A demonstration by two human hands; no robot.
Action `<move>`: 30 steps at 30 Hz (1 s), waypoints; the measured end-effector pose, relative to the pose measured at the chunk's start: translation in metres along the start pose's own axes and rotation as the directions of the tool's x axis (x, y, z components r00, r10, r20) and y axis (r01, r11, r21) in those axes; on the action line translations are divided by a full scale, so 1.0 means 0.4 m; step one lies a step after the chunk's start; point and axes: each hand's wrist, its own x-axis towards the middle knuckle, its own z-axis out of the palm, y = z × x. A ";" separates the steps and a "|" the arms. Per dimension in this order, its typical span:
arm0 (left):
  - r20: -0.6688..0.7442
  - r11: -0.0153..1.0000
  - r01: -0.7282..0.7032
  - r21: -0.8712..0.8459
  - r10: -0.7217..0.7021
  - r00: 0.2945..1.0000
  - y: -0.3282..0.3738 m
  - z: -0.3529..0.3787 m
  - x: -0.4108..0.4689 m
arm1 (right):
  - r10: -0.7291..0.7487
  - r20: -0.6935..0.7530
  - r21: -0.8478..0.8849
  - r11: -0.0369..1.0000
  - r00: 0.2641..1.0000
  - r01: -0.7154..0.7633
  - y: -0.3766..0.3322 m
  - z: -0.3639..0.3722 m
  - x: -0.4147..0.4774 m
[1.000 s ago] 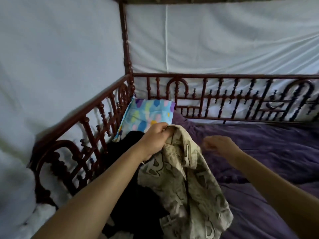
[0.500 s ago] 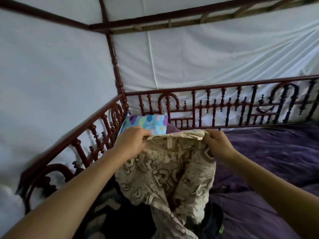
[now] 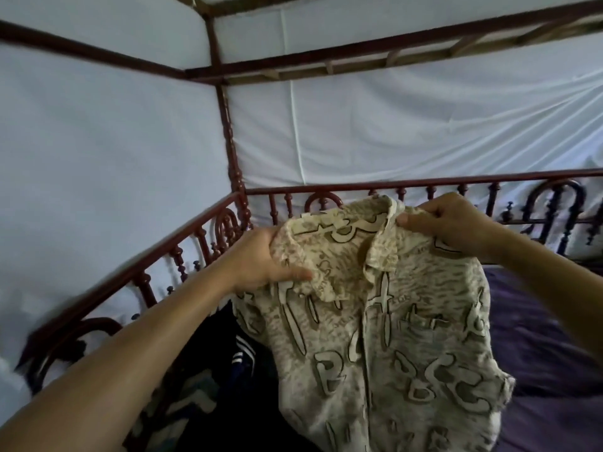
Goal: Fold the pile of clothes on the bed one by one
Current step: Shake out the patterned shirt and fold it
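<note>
Now the left grip [image 3: 261, 259] and right grip [image 3: 450, 223] are pinching the beige shirt [image 3: 391, 337] by its top edge, holding it up mid-frame so it is hanging flat, probably for folding, above the dark pile [image 3: 208, 396] at lower left.

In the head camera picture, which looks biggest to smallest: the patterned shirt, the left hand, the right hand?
1. The patterned shirt, by far the biggest.
2. The left hand and the right hand look alike; no ranking.

Between left hand [image 3: 257, 261] and right hand [image 3: 456, 223] hangs shirt [image 3: 375, 337]; clothes pile [image 3: 228, 380] low left of it, mattress [image 3: 538, 337] right, railing [image 3: 326, 190] behind
</note>
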 end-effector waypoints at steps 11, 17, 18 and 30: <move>-0.280 0.984 0.080 0.156 -0.034 0.959 -0.134 0.039 0.165 | 0.115 0.012 -0.253 0.961 0.993 -0.108 0.116 -0.112 -0.219; -0.303 0.913 -0.063 0.402 0.197 0.932 -0.061 0.074 0.340 | 0.216 -0.147 -0.219 0.944 0.965 -0.245 0.110 -0.135 -0.384; -0.305 0.917 -0.068 0.393 0.200 0.931 -0.056 0.099 0.372 | 0.249 -0.189 -0.210 0.935 0.950 -0.287 0.115 -0.139 -0.414; -0.109 0.884 -0.222 0.412 0.290 0.951 0.226 0.768 0.617 | 0.642 -0.555 -0.065 0.600 0.529 -0.797 0.482 -0.219 -0.896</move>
